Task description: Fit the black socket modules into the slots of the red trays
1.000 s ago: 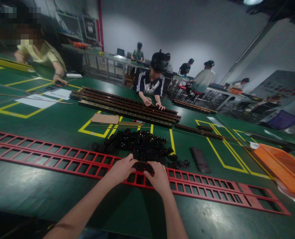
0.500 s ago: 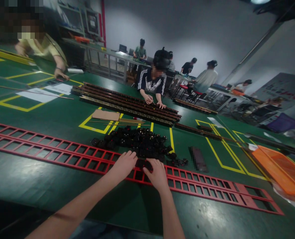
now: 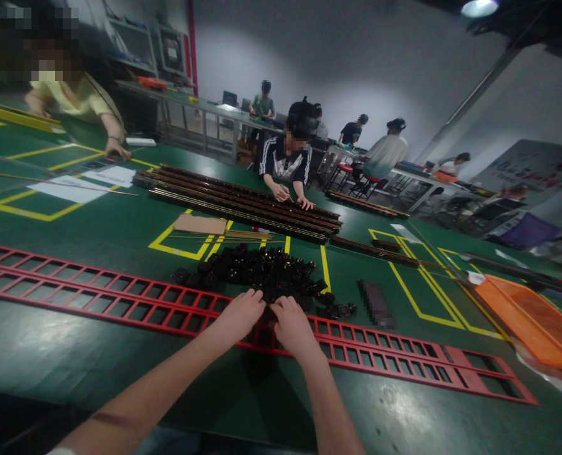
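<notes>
Across the green table lies a long red ladder-like frame [image 3: 138, 305] with two rows of rectangular openings. Behind its middle is a pile of small black parts [image 3: 262, 268]. My left hand [image 3: 245, 313] is over the frame, fingers bent and closed at the near edge of the pile. Close beside it, my right hand [image 3: 293, 323] has its fingers curled inward, thumb toward the left hand. A small black part [image 3: 270, 308] shows between the fingertips of both hands; its details are hidden by fingers and shadow.
Beyond the pile lie long dark bars [image 3: 233, 205], a cardboard piece [image 3: 200, 224] and thin sticks. A dark block [image 3: 375, 302] and an orange tray [image 3: 531, 325] are to the right. A person [image 3: 287, 158] works across the table; another person [image 3: 79, 107] leans in at left.
My hands have drawn closer together and slightly up toward the pile. My right fingers, apart from the thumb before, are now more closed. The camera view has shifted slightly.
</notes>
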`<state>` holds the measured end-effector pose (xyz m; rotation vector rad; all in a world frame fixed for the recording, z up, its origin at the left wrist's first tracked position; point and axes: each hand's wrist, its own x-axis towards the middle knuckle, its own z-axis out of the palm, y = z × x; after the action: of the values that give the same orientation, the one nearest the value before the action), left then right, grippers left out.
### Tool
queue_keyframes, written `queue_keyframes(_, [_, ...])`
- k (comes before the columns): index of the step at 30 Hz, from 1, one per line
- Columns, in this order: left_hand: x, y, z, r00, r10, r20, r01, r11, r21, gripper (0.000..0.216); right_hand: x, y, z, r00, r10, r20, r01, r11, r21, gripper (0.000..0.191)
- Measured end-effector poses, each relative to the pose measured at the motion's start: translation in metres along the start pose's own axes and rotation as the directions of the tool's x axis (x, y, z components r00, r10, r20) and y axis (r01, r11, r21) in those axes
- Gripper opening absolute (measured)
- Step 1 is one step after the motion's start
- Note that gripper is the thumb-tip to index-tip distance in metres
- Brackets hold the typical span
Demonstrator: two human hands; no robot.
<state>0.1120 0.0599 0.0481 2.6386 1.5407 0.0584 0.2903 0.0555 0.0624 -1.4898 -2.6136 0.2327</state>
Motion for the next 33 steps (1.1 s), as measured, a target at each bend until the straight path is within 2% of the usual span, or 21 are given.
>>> queue_keyframes(5, [-0.001,0.002,0.005,1.0,-0.004,0.012,0.004,1.0,0.016,0.041,0.007,0.004,0.0,1.0,-0.003,0.008,0.003,0.998,0.066,0.033])
queue_keyframes(14, [-0.005,0.008,-0.002,1.0,-0.016,0.007,0.016,1.0,0.027,0.032,0.017,0.011,-0.004,0.998,-0.024,0.062,0.017,0.994,0.112,0.026])
queue_keyframes(20, [-0.008,0.012,-0.003,0.998,-0.051,-0.044,0.051,0.999,-0.004,0.022,0.004,0.013,-0.004,0.998,-0.057,0.02,0.055,0.994,0.095,0.039])
queue_keyframes(25, [-0.005,0.017,0.0,0.994,-0.092,-0.062,0.09,0.995,-0.03,0.02,-0.013,0.027,0.002,0.999,0.024,-0.036,-0.018,0.988,0.15,0.037])
queue_keyframes(29, [-0.006,0.018,0.004,0.993,-0.102,-0.061,0.1,0.994,-0.031,0.025,-0.017,0.033,0.008,0.997,0.036,-0.072,-0.024,0.985,0.173,0.036])
queue_keyframes(33, [-0.009,0.005,0.009,0.996,-0.066,-0.059,0.063,0.997,-0.05,0.035,-0.015,0.033,0.01,0.998,0.044,-0.043,-0.036,0.985,0.171,0.034])
